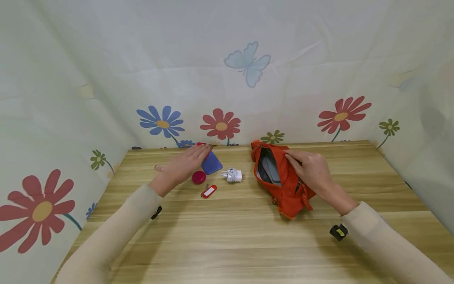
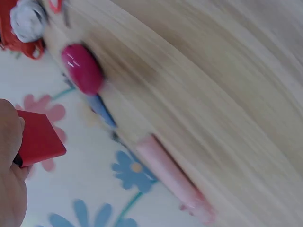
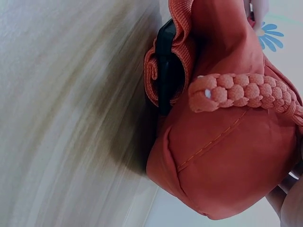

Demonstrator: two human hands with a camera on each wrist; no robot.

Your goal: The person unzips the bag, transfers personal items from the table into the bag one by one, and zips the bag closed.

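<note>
My left hand [image 1: 186, 161] grips a red, box-shaped thing [image 2: 40, 140] with a dark part by the fingers, held above the back of the table; its kind is hidden by the hand. Just below this hand lie a flat blue rectangular thing [image 1: 211, 162] and a round, glossy magenta case [image 1: 199, 177]. With thumb and fingers, my right hand [image 1: 313, 169] pinches the upper edge of an orange pouch bag [image 1: 289, 193]. The bag's zipped mouth gapes, showing a grey lining and something light grey inside. Its braided pull [image 3: 241, 93] hangs on the outside.
A white charger plug [image 1: 234, 175] with its cable wound up lies between the blue thing and the bag. Nearer to me is a red key tag [image 1: 209, 191]. A pink, tube-like thing [image 2: 170, 175] lies left of the magenta case. A flower-printed curtain [image 1: 283, 79] stands behind the table.
</note>
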